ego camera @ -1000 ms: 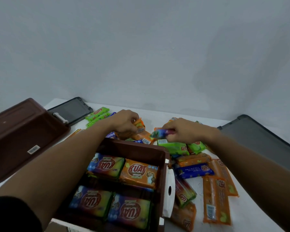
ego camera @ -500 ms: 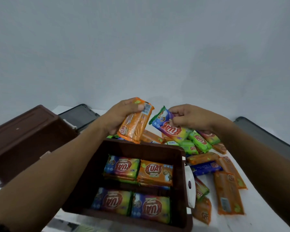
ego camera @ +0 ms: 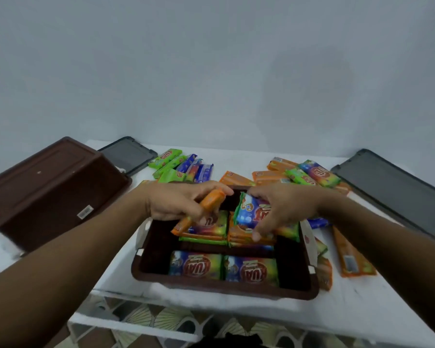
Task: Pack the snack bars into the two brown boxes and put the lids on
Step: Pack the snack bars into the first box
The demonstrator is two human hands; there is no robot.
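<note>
An open brown box [ego camera: 226, 288] stands on the white table in front of me, with several snack bars stacked inside. My left hand [ego camera: 176, 202] grips an orange snack bar [ego camera: 199, 213], tilted over the box's far left stack. My right hand [ego camera: 284, 207] holds a blue and green snack bar [ego camera: 249, 212] over the far right stack. A second brown box [ego camera: 48, 189] lies upside down at the left. Loose snack bars [ego camera: 183, 167] are scattered on the table behind the box, and more orange ones [ego camera: 352, 257] lie to its right.
Two dark grey lids lie flat: one [ego camera: 128, 154] at the back left behind the upturned box, the other [ego camera: 397, 189] at the right edge. The table's front edge runs just below the open box, with patterned floor beneath. A plain wall rises behind the table.
Both hands have come down and toward me from above the pile, carrying the orange bar and the blue and green bar into the open box.
</note>
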